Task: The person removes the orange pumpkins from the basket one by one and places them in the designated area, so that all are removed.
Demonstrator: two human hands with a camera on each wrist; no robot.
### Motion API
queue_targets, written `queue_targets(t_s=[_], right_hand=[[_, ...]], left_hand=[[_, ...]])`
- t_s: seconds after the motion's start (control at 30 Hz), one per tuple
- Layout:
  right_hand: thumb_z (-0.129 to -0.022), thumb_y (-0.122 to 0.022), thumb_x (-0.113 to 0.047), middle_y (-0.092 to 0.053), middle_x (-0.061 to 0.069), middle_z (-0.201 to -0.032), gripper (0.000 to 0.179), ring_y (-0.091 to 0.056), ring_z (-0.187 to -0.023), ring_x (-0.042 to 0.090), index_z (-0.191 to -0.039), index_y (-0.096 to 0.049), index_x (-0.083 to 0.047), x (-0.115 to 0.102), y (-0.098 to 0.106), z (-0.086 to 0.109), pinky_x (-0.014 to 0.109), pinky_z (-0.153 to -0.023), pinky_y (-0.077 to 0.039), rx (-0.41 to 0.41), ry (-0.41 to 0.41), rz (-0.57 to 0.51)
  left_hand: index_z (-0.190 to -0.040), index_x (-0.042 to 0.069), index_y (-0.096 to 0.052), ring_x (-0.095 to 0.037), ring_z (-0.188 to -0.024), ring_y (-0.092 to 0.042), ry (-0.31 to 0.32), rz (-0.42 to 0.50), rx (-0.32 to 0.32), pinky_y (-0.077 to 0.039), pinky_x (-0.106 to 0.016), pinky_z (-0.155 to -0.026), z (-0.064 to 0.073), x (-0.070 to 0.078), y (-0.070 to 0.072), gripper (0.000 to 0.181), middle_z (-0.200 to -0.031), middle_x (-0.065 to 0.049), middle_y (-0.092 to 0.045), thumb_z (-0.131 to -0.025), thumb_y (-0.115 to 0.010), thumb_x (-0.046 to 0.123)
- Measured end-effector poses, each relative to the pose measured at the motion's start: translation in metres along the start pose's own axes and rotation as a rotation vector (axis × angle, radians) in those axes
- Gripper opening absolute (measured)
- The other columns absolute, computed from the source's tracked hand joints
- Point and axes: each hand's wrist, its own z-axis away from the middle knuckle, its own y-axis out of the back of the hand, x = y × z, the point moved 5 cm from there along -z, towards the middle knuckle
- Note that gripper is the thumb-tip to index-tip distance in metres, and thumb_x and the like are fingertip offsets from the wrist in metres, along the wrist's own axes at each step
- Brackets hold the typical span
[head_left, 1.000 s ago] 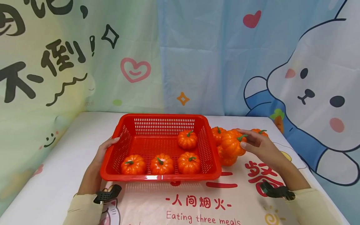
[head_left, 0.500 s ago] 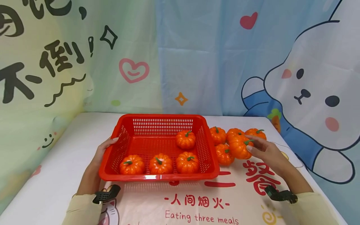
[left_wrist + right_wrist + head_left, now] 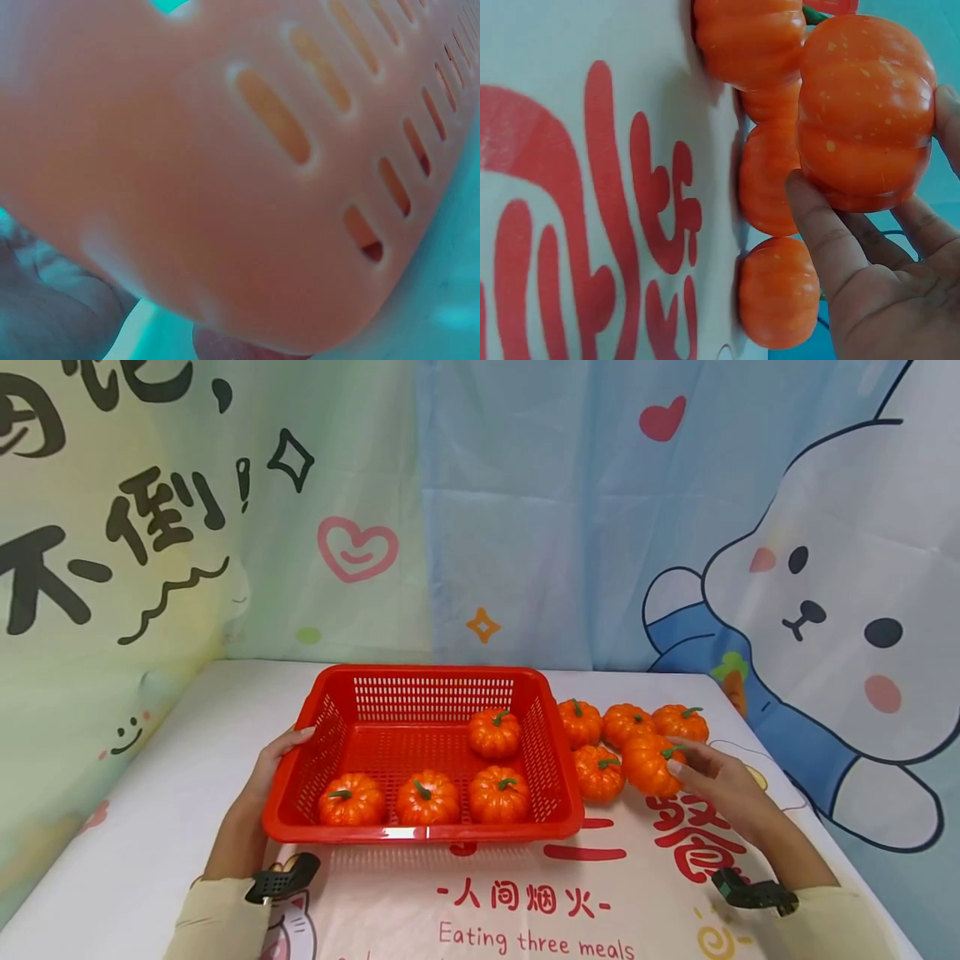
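My left hand (image 3: 273, 764) grips the left rim of a red plastic basket (image 3: 423, 833) with slotted walls. In the left wrist view the basket's wall (image 3: 187, 187) fills most of the picture, with part of the hand (image 3: 56, 300) below it. Several small orange pumpkins with green stems, one of them the front-left pumpkin (image 3: 352, 799), sit inside the basket. To its right, my right hand (image 3: 723, 781) holds another pumpkin (image 3: 651, 764) between thumb and fingers. The right wrist view shows this held pumpkin (image 3: 866, 112) above the table, fingertips against its side.
Several more pumpkins are grouped right of the basket, including a near pumpkin (image 3: 598, 774) and a far-right pumpkin (image 3: 681, 722). They stand on a white table (image 3: 150, 827) partly covered by a printed mat (image 3: 405, 893). A patterned curtain (image 3: 510, 527) hangs behind.
My right hand has moved the held pumpkin rightward and downward, away from the basket, uncovering the pumpkins behind it. My left hand and the basket have stayed nearly in place.
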Motion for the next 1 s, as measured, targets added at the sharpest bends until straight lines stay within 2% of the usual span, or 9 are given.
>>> queue_targets(t_s=[0.23, 0.7, 1.0], right_hand=[[-0.098, -0.054, -0.043, -0.034, 0.032, -0.145, 0.071, -0.040, -0.126, 0.049, -0.150, -0.028, -0.001, 0.009, -0.003, -0.002, 0.051, -0.091, -0.050, -0.023, -0.013, -0.007], [-0.096, -0.052, -0.052, -0.032, 0.034, -0.145, 0.080, -0.039, -0.127, 0.050, -0.152, -0.023, -0.001, 0.024, -0.002, -0.004, 0.047, -0.088, -0.053, -0.018, -0.112, 0.017], [-0.095, -0.053, -0.054, -0.035, 0.034, -0.144, 0.082, -0.041, -0.126, 0.050, -0.152, -0.025, -0.002, 0.030, -0.004, -0.008, 0.043, -0.087, -0.054, -0.009, -0.116, 0.016]], left_hand=[[-0.147, 0.024, -0.020, -0.024, -0.116, -0.055, 0.007, 0.001, 0.001, -0.050, -0.042, -0.092, 0.000, 0.000, 0.001, 0.051, -0.134, -0.003, -0.049, -0.102, -0.039, 0.039], [-0.147, 0.024, -0.020, -0.022, -0.116, -0.056, 0.008, 0.024, 0.000, -0.049, -0.042, -0.094, -0.001, 0.001, 0.000, 0.050, -0.134, -0.001, -0.050, -0.103, -0.039, 0.037], [-0.147, 0.024, -0.020, -0.023, -0.117, -0.055, -0.007, 0.033, -0.021, -0.049, -0.042, -0.094, -0.001, 0.001, 0.000, 0.050, -0.134, -0.002, -0.050, -0.103, -0.038, 0.036]])
